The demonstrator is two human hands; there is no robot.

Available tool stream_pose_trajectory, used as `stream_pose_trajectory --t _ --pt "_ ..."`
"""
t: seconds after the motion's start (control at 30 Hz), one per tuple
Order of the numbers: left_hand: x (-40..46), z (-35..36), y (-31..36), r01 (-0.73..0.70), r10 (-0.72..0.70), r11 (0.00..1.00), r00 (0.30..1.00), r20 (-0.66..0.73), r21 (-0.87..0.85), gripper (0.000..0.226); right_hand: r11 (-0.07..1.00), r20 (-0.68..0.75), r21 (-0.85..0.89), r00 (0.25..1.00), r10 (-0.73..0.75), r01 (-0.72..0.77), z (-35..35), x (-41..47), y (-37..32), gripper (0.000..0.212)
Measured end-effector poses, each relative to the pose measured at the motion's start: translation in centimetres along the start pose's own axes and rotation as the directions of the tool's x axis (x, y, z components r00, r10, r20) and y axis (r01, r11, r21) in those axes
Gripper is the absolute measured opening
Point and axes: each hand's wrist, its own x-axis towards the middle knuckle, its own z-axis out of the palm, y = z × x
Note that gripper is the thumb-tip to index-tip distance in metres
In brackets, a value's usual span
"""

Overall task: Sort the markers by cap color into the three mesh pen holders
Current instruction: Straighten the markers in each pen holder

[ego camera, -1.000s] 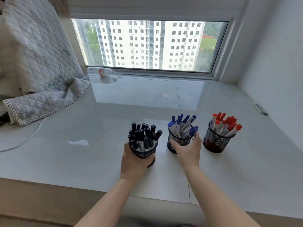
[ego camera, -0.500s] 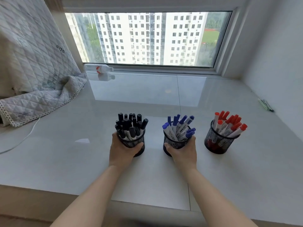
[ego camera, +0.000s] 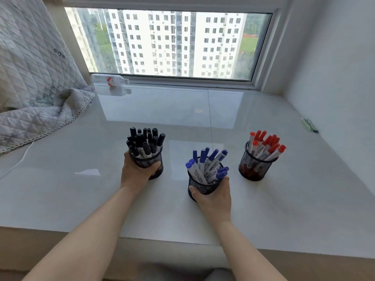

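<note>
Three black mesh pen holders stand on a glossy white sill. The left holder (ego camera: pixel 151 162) is full of black-capped markers (ego camera: pixel 144 139), and my left hand (ego camera: pixel 136 173) wraps around its near side. The middle holder (ego camera: pixel 200 184) carries blue-capped markers (ego camera: pixel 208 164); my right hand (ego camera: pixel 215 196) grips it from the front, and it sits nearer to me than the other two. The right holder (ego camera: pixel 256 166) has red-capped markers (ego camera: pixel 266 144) and stands alone, untouched.
A quilted grey blanket (ego camera: pixel 34 92) is draped over the sill's left end, with a white cable (ego camera: pixel 19 161) beneath it. A plastic bottle (ego camera: pixel 110 79) lies by the window frame. Green pens (ego camera: pixel 309 124) rest against the right wall. The sill's front edge (ego camera: pixel 162 241) runs near my forearms.
My left hand has slid the black-marker holder leftward and away from me. My right hand has drawn the blue-marker holder toward me, widening the gap between them. The red holder stayed put.
</note>
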Motion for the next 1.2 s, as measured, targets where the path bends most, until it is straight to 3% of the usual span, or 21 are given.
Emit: stream_pose_trajectory --t 0.13,0.27,0.37,0.6,0.77,0.97,1.07,1.2 --pt "-1.5 0.1 -0.3 0.074 -0.072 0.994 0.997 0.027 -0.08 0.09 1.0 0.02 0.004 1.0 0.007 -0.007 -0.4 -0.9 0.0 0.07" --pt "-4.8 0.0 -0.5 0.163 -0.164 0.986 0.983 -0.085 -0.016 0.087 1.0 0.035 0.021 0.999 0.008 -0.009 -0.8 -2.0 0.0 0.069" --pt "-7.5 -0.1 0.1 0.124 -0.126 0.992 0.989 -0.075 -0.028 0.065 1.0 0.046 0.026 0.999 0.008 -0.009 -0.9 -2.9 -0.1 0.071" --pt "-12.3 -0.1 3.0 0.006 0.002 0.998 0.993 0.117 -0.066 0.02 0.999 0.079 0.044 0.997 0.022 -0.025 -1.5 -4.4 -0.6 0.077" --pt "-14.2 -0.4 5.1 -0.093 0.113 0.99 0.971 0.211 -0.104 0.02 1.0 0.131 -0.003 0.991 0.018 -0.018 -2.3 -4.3 -1.1 0.079" --pt "-14.6 -0.8 6.2 -0.158 0.173 0.985 0.946 0.275 -0.076 0.025 0.998 0.137 -0.016 0.989 -0.05 0.053 -4.9 -4.8 -0.6 0.107" --pt "-14.4 -0.5 6.5 -0.161 0.167 0.986 0.948 0.271 -0.045 0.023 0.992 0.036 0.026 0.991 -0.128 0.127 -6.2 -4.8 -1.2 0.095" --pt "-14.0 0.3 7.2 -0.17 0.168 0.985 0.957 0.236 -0.009 0.024 0.957 -0.052 -0.046 0.957 -0.287 0.285 -7.1 -4.2 -1.9 0.04"
